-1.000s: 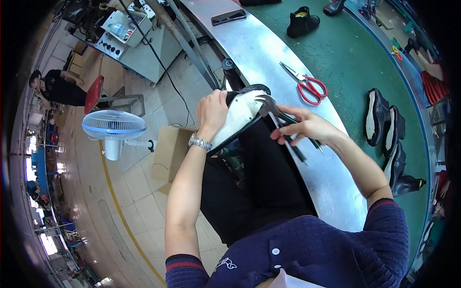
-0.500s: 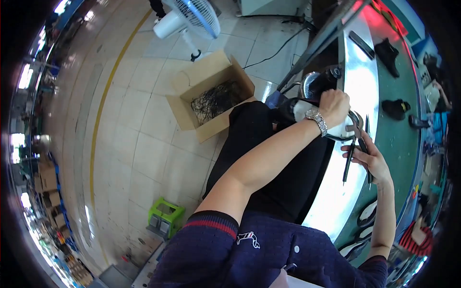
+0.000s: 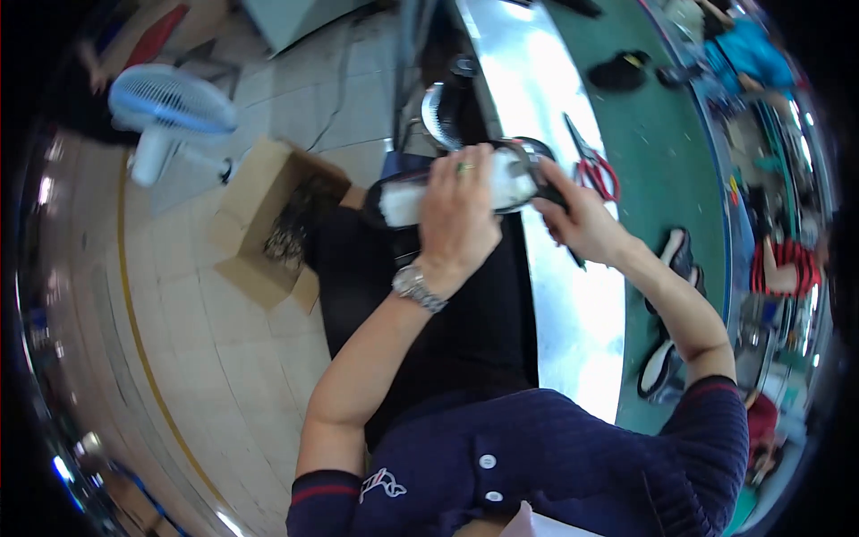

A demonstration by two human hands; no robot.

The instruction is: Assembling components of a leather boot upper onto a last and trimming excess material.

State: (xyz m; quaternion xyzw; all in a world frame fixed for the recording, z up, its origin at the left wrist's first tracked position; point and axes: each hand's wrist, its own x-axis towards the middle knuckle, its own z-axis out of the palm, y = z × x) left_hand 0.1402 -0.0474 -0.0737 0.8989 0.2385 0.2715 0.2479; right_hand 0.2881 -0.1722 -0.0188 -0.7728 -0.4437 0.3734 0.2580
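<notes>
Across my lap lies a black shoe with a white underside (image 3: 404, 204), its toe end over the metal bench edge. My left hand (image 3: 458, 215) is wrapped over the middle of the shoe, fingers closed on it; a watch is on that wrist. At the toe end, my right hand (image 3: 582, 219) grips a pair of dark pincers (image 3: 552, 186). Their jaws are up against the shoe's rim, but blur hides what they pinch. Just beyond the right hand lie red-handled scissors (image 3: 599, 172) on the bench.
A shiny metal bench top (image 3: 573, 340) borders a green conveyor belt (image 3: 649, 170) carrying several dark shoes (image 3: 619, 72). To the left, an open cardboard box (image 3: 255, 210) with dark scraps and a standing fan (image 3: 170, 103) are on the floor. Other people (image 3: 747, 58) sit across the belt.
My view has swung right. My left hand has shifted onto the middle of the shoe. The right hand has closed around the pincers, and the scissors now lie apart on the bench.
</notes>
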